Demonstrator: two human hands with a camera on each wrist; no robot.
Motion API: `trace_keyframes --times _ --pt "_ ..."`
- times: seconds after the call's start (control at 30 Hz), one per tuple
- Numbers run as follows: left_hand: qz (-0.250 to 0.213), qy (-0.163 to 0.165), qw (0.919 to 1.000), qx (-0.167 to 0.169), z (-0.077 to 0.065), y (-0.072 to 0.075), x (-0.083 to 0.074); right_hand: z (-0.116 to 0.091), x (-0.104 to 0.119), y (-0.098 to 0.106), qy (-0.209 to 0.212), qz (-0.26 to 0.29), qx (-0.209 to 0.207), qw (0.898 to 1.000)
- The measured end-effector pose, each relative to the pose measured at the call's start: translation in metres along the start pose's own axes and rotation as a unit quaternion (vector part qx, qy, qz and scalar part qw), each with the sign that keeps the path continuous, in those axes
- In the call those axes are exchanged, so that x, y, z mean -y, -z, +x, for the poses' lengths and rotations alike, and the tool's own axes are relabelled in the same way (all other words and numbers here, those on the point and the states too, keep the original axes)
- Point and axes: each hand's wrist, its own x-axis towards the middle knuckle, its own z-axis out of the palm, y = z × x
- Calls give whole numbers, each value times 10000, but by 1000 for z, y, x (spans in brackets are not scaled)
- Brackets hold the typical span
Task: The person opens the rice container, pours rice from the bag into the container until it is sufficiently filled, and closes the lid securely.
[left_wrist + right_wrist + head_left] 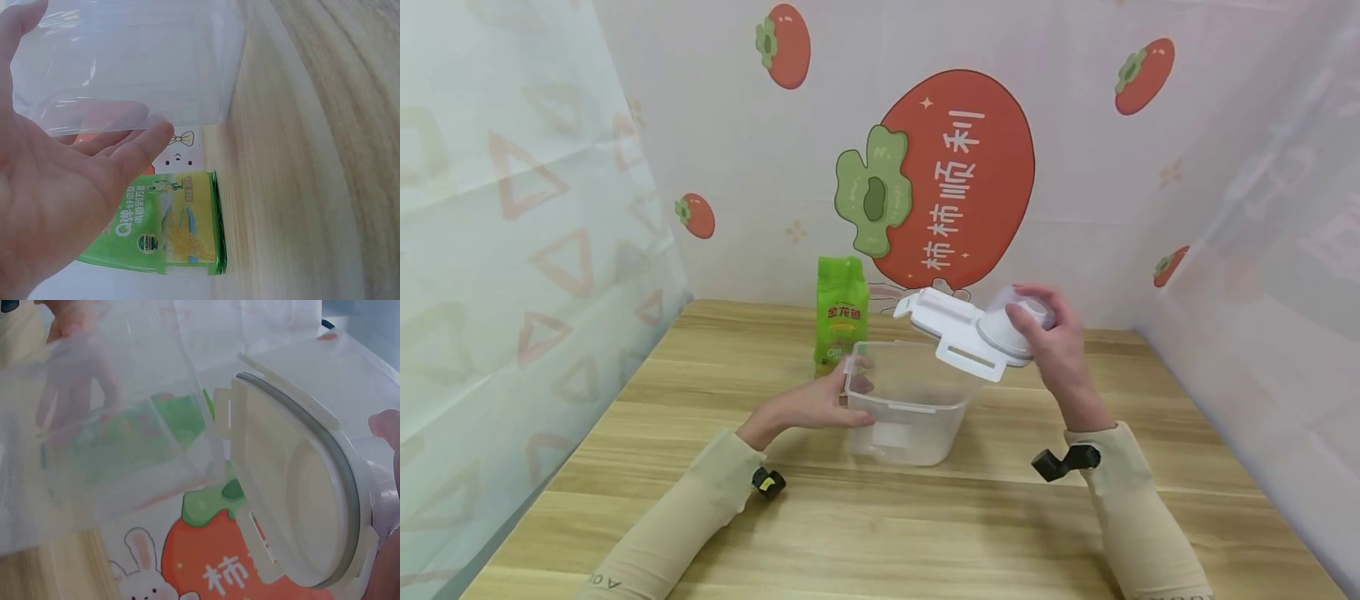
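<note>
A clear plastic storage container point(906, 429), uncovered at the top, stands on the table. My left hand point(823, 402) holds its left side, thumb at the front and the other fingers around the far side. In my right hand point(1060, 342) is the container's white lid point(958, 329), gripped by the clear cup point(1033, 310) on its top. The lid is tilted above the container's right rim, and a grey seal point(350, 487) runs along its edge in the right wrist view. A green and yellow food bag point(841, 308) with Chinese lettering stands upright behind the container.
The wooden table point(880, 533) reaches back to a white curtain point(715, 108) printed with persimmons. More pale patterned curtain hangs at both sides. A small black camera is strapped on each wrist.
</note>
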Motion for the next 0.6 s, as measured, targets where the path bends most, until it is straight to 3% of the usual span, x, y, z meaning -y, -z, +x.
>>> trace_keyframes --times 0.27,0.6 --pt "58 116 9999 -31 -1 -1 1 13 -22 13 -306 -321 -437 9981" --pt "161 216 9996 -12 -3 0 -1 26 -54 31 -847 -928 -557 9905"
